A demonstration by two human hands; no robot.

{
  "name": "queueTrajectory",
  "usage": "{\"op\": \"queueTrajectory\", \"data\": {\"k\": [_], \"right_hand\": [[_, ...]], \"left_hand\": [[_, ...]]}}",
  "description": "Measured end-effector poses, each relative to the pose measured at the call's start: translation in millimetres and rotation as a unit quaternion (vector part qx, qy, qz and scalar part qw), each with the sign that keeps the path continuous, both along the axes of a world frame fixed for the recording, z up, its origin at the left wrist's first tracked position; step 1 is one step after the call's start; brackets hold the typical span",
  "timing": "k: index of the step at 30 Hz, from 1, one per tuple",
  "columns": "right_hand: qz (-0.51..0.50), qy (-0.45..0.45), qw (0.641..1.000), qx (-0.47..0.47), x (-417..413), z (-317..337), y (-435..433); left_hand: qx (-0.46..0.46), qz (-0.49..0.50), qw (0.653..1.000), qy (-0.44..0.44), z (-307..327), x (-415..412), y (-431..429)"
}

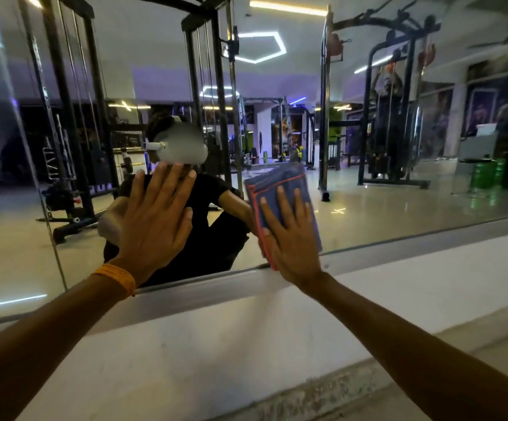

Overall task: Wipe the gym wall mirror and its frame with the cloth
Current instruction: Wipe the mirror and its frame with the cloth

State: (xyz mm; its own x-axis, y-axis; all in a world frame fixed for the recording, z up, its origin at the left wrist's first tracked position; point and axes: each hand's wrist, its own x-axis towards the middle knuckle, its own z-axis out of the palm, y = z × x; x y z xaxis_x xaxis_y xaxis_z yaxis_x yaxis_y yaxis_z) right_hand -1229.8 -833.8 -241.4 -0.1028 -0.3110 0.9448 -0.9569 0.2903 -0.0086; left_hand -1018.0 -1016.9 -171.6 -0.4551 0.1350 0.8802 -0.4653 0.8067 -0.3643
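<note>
On the wall ahead, mirror point(368, 192): fills the view from 9 o'clock through 12 to 3 o'clock; it reflects cable machines, ceiling lights and a person in a dark top.
ledge point(246, 344): white, across the view at 6 o'clock, under the mirror.
frame point(204, 296): a pale silvery strip along the mirror's 6 o'clock edge, between glass and ledge.
left grip point(155, 220): bare hand at 9 o'clock of the view's centre, palm flat on the glass, fingers straight and spread, holding nothing.
right grip point(289, 238): bare hand at 4 o'clock of centre, fingers straight and fanned, pressing the cloth against the glass; the wrist crosses the frame.
cloth point(280, 183): blue-grey with orange-red edging, folded, flat on the mirror under the right grip and showing beyond its fingertips at 12 o'clock; its lower corner reaches the frame.
wristband point(116, 278): orange, round the left wrist, at 7 o'clock of the left grip.
</note>
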Motion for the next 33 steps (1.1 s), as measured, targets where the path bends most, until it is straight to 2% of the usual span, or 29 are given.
{"op": "queueTrajectory", "data": {"k": [3,5,6,7,9,10,12,14,16,18,19,21,23,24,25,27,30,32,33], "right_hand": [[0.037,0.118,0.991,0.04,15.5,30.4,-16.5],[0.007,0.129,0.992,0.015,-2.1,49.2,-9.9],[-0.025,0.083,0.996,-0.026,-14.2,60.4,-5.8],[-0.061,-0.004,0.994,-0.086,-28.2,70.0,2.0],[-0.111,-0.172,0.96,-0.193,-32.8,88.8,1.9],[-0.116,-0.182,0.956,-0.201,-21.2,92.2,-6.8],[-0.077,-0.047,0.989,-0.114,12.4,83.2,-31.4],[-0.02,0.092,0.996,-0.011,34.7,68.0,-44.5],[-0.014,0.158,0.987,0.024,26.3,73.6,-39.3],[-0.039,0.176,0.983,0.036,5.4,92.7,-26.1],[-0.058,0.153,0.986,0.019,-8.4,104.0,-18.9],[-0.099,0.017,0.991,-0.09,-24.8,132.4,-7.6],[-0.133,-0.14,0.959,-0.205,-17.5,159.0,-19.4],[-0.149,-0.153,0.952,-0.221,-6.4,166.1,-31.8],[-0.15,-0.12,0.959,-0.207,6.6,168.9,-42.9],[-0.105,0.019,0.988,-0.112,22.3,162.8,-55.7],[-0.058,0.189,0.98,0.003,1.7,172.0,-36.2],[-0.086,0.216,0.973,0.011,-31.1,198.3,-18.2],[-0.1,0.183,0.978,-0.016,-45.1,213.6,-10.1]], "left_hand": [[-0.007,-0.002,1.0,0.0,20.7,-1.0,-0.6],[-0.024,-0.008,1.0,-0.015,29.3,2.9,-3.7],[-0.032,-0.012,0.999,-0.019,33.2,6.0,-6.7],[-0.031,-0.013,0.999,-0.02,34.7,7.1,-6.6],[-0.007,-0.014,1.0,-0.006,40.9,10.3,-10.5],[0.002,-0.015,1.0,0.003,44.7,11.1,-12.7],[0.003,-0.013,1.0,0.007,50.5,10.8,-16.3],[-0.007,-0.016,1.0,0.012,51.5,10.1,-17.5],[-0.02,-0.023,0.999,0.015,51.8,10.6,-17.1],[-0.024,-0.025,0.999,0.022,57.0,11.7,-19.6],[-0.02,-0.022,0.999,0.026,61.5,12.5,-20.9],[-0.013,-0.011,0.999,0.031,71.9,12.6,-23.5],[-0.016,-0.005,0.999,0.033,83.9,11.7,-26.2],[-0.017,-0.007,0.999,0.036,90.8,10.7,-27.3],[-0.017,-0.012,0.999,0.042,98.4,9.3,-27.8],[-0.016,-0.022,0.998,0.054,114.6,5.5,-27.1],[-0.01,-0.024,0.998,0.066,132.7,1.3,-26.5],[-0.018,-0.019,0.997,0.074,136.9,-0.8,-25.8],[-0.02,-0.016,0.996,0.08,137.1,-1.9,-26.0]]}}
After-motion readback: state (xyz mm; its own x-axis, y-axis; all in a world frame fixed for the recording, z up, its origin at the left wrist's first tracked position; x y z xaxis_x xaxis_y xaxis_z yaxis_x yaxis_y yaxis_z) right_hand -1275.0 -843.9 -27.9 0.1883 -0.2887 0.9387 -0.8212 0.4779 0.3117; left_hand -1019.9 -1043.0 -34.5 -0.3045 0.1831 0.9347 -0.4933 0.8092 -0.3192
